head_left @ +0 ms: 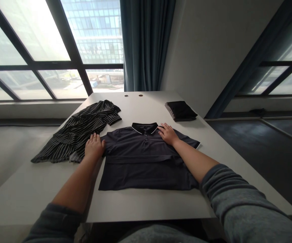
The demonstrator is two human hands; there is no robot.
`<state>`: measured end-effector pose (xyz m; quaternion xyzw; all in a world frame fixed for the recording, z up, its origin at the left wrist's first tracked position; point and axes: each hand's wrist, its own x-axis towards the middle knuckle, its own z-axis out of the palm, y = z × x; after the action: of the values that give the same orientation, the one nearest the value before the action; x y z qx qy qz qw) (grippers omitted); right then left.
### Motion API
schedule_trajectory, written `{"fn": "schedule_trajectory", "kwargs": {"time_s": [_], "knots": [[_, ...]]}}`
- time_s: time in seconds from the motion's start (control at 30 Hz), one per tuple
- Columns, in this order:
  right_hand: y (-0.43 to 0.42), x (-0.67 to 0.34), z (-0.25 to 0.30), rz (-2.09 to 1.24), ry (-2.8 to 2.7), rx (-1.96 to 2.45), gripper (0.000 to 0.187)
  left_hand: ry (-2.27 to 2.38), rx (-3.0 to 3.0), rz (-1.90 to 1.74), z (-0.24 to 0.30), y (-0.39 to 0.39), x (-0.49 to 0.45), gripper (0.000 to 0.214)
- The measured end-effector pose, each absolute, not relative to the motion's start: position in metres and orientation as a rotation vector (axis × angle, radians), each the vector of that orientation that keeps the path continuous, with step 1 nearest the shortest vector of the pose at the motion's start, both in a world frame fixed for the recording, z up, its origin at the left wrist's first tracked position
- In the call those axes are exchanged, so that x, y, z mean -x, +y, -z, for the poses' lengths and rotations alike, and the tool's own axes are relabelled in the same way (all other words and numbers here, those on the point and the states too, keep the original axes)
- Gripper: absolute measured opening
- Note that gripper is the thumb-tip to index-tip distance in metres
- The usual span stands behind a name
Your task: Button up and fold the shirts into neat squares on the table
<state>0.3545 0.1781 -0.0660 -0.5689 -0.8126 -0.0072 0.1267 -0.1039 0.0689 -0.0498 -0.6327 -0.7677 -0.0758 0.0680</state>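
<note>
Here, left hand and right hand palm-down, loosely spread, at opposite sides of the polo shirt

Polo shirt lies mid-worktop, collar at the far side, hem toward the person. Loose garment sits just left of it, reaching farther back than the polo's collar. Folded pile is behind and right of the polo, near the worktop's right edge, apart from both. Left hand is at the polo's left sleeve, between polo and loose garment. Right hand rests on the polo, just right of the collar. Two round inserts sit side by side at the worktop's far end. Behind that end: curtain, with window left of it, wall right.
</note>
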Motion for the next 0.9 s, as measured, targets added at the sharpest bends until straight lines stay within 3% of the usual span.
{"fn": "schedule_trajectory", "kwargs": {"time_s": [0.2, 0.43, 0.77, 0.9], "knots": [[0.128, -0.43, 0.079, 0.015, -2.123, 1.824, 0.057, -1.879, 2.464, 0.5, 0.049, 0.043, 0.081, 0.062], [0.091, -0.494, 0.102, 0.011, -2.204, 2.116, 0.067, -1.9, 2.684, 0.218, 0.067, 0.025, 0.066, 0.067], [0.083, -0.494, 0.084, 0.122, -2.031, 2.122, 0.058, -1.744, 2.667, 0.307, 0.053, -0.001, 0.064, 0.055], [0.057, -0.474, 0.068, 0.222, -2.028, 1.787, 0.049, -1.721, 2.653, 0.373, 0.046, -0.014, 0.064, 0.046]]}}
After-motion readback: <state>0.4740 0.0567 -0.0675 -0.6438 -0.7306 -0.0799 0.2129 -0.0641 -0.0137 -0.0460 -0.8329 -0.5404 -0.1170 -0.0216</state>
